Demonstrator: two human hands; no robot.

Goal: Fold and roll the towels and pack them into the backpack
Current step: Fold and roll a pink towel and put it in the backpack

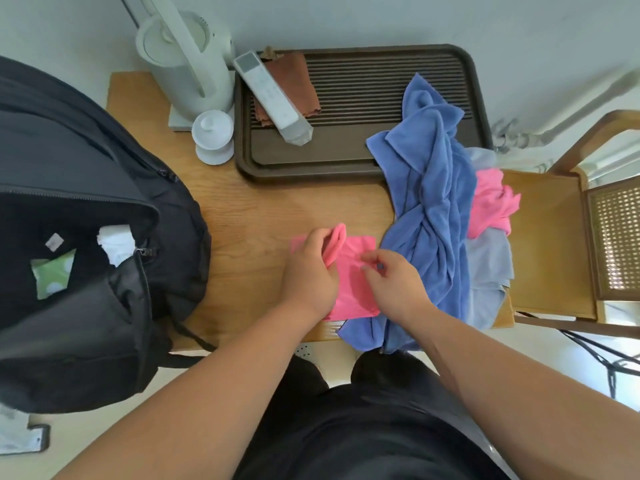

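While the left hand [309,268] is curling the small pink cloth towel [356,271] on the wooden desk [249,209], the right hand [391,282] is pinching its edge; any slack risks unrolling it.

head view — worn high, tilted steeply down | close over table [242,209] | single wide-angle view

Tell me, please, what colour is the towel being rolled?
Pink towel, clearest in the head view.
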